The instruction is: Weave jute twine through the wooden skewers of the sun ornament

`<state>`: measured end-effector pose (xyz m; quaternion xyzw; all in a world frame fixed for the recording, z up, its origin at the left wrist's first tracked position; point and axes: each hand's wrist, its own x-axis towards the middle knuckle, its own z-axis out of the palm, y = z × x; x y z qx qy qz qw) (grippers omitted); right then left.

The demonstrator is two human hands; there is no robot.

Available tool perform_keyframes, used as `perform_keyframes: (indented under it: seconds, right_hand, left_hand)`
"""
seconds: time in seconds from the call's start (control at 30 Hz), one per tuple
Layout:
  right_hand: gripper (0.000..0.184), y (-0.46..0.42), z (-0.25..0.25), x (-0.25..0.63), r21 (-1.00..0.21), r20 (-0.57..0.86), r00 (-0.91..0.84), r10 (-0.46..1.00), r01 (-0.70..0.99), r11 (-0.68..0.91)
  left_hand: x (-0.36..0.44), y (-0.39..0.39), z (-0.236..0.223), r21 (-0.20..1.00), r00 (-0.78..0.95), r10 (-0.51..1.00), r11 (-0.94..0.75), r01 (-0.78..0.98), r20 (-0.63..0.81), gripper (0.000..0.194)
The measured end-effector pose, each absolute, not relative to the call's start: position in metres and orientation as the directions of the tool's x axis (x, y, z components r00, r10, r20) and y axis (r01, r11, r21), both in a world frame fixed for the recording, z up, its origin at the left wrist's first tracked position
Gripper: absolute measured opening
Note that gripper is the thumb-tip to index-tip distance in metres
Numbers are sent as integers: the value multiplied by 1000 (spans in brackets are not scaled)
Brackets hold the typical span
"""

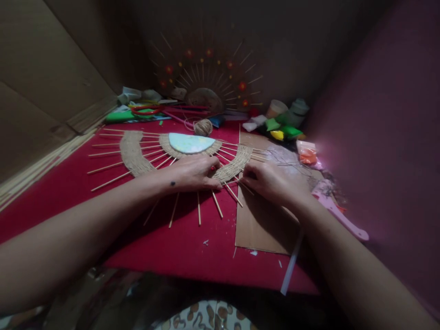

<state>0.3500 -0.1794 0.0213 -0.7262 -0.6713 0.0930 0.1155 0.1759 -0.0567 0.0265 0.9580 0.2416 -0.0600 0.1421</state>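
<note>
A half-round woven piece of sticks and tan twine (132,153) lies on the red table, its thin wooden sticks fanning outward. At its centre is a pale blue half-disc (191,143) edged with woven twine. My left hand (197,172) lies across the lower part of the woven band, thumb and fingers closed about its edge. My right hand (266,176) is at the band's right side, fingers curled in a pinch beside the stick ends. A thin strand seems to run between the hands; what the right fingertips hold is too small to make out.
Under my right hand lies a cardboard sheet (261,229). A ball of twine (202,127), red-handled scissors (146,110) and coloured packets (273,123) sit at the back. A pink glue gun-like tool (340,213) is at right. A decorated stick fan (206,78) stands behind.
</note>
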Motion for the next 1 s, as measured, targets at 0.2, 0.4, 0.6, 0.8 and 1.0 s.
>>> perform_keyframes:
  seconds: [0.2,0.4,0.6,0.8,1.0]
  right_hand:
    - [9,-186,41,357,-326,-119,74,990,939,-109]
    - [9,-196,59,372,-435,-255,-10,967,894,-106]
    - [10,-203,66,381,-573,-279,-62,958,811,-114]
    - [13,-199,57,380,-333,-256,67,964,930,-153]
    - [16,-197,52,374,-221,128,178,976,964,-147]
  left_hand:
    - [176,-55,25,255,868,467,-829,497,-171,36]
    - [172,-52,32,283,863,499,-818,501,-82,40]
    - [171,-50,34,279,858,509,-816,506,-69,43]
    - [171,-52,36,303,852,518,-803,513,-71,42]
    - [173,-55,36,261,851,512,-811,523,-117,41]
